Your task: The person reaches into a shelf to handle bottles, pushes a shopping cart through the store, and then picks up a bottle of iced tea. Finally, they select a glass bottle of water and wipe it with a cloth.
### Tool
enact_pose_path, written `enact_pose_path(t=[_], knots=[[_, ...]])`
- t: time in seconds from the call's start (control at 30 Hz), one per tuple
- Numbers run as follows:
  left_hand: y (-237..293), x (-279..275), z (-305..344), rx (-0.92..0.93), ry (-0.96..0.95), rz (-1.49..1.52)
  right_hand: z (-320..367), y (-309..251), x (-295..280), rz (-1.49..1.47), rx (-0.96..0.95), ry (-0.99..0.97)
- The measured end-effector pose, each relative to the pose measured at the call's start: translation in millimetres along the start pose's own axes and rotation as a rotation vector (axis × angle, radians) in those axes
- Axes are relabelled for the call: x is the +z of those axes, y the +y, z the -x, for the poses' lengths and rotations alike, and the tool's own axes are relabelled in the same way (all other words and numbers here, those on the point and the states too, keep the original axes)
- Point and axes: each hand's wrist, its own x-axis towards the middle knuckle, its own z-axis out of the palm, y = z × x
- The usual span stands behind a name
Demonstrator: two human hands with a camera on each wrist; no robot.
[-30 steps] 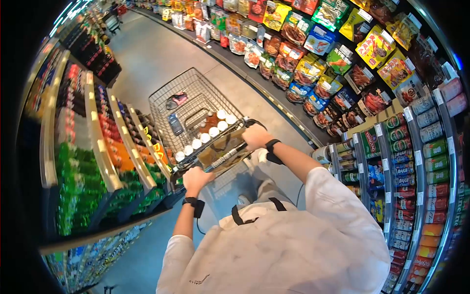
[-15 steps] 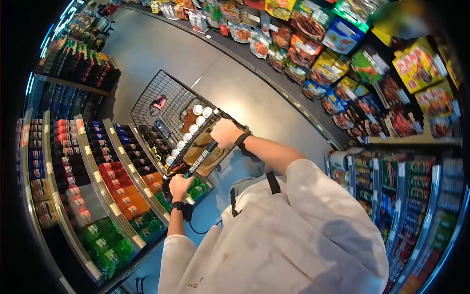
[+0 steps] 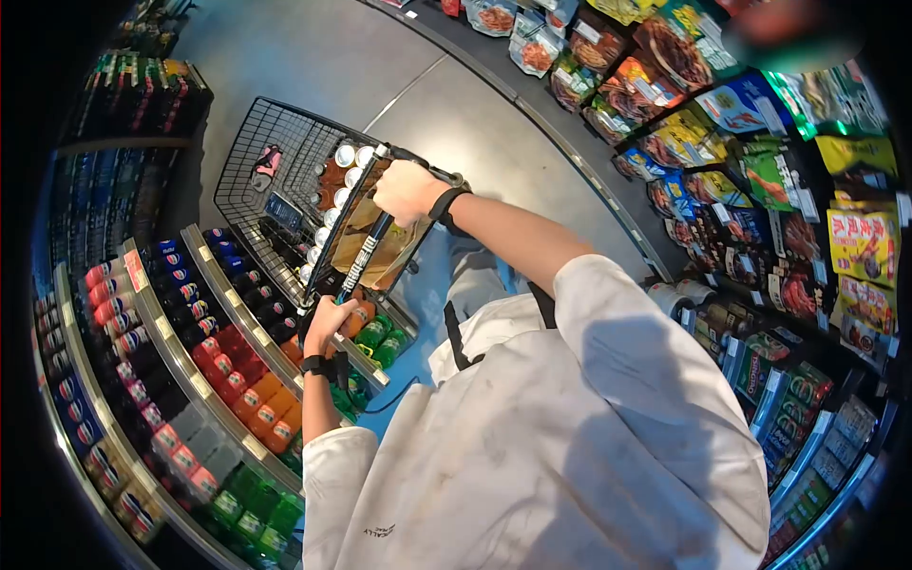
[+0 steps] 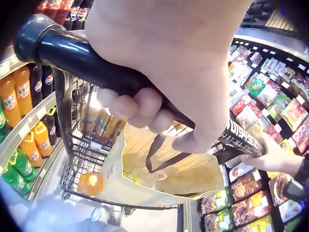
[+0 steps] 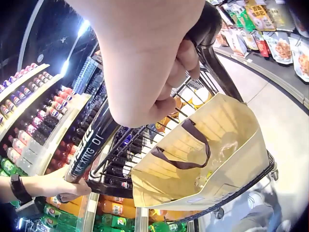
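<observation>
Both hands grip the black handlebar (image 3: pixel 363 258) of a wire shopping cart (image 3: pixel 249 133). My left hand (image 3: pixel 326 323) curls round its left end, close to the bottle shelves. Toward the other end, my right hand (image 3: pixel 410 193) has its fingers wrapped round the bar, as the right wrist view also shows. A pale yellow shopping bag (image 5: pixel 244 121) with dark handles stands just below the bar, its top gaping and some clear plastic inside. Beyond it in the cart are several white-capped bottles (image 3: pixel 345 155), a dark flat rectangular item (image 3: pixel 283 211) and a pink-and-black item (image 3: pixel 266 166).
Shelves of soda bottles (image 3: pixel 223 366) run close along the left side of the cart. Hanging snack packets (image 3: pixel 684 138) line the right, with shelved cans (image 3: pixel 807 399) nearer me. Grey aisle floor (image 3: pixel 399 76) stretches ahead between them.
The cart has shifted left in the head view and its front has swung left. The shelves slide past as the view turns. Both hands keep their hold on the handlebar.
</observation>
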Motion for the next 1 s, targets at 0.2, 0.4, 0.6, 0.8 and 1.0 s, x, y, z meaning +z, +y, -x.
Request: enact_pose_path(t=[0.2, 0.4, 0.6, 0.8, 1.0], knots=[[39.7, -66.2, -50.1, -0.051, -0.275, 0.117, -84.0, 50.2, -12.6, 0.003, -0.047, -0.004], [37.0, -104.0, -116.7, -0.125, 0.005, 0.175, -169.7, 98.8, -23.8, 0.039, -0.108, -0.054], [80.3, -150.1, -145.0, 0.014, 0.048, 0.126, -244.3, 155.7, -26.1, 0.048, -0.235, 0.052], [124.0, -202.9, -180.6, -0.133, 0.180, -0.009, -336.2, 209.2, -43.4, 0.040, -0.303, -0.149], [164.7, -247.5, -220.0, -0.193, 0.314, -0.012, -425.5, 260.2, -51.4, 0.089, -0.423, -0.092]])
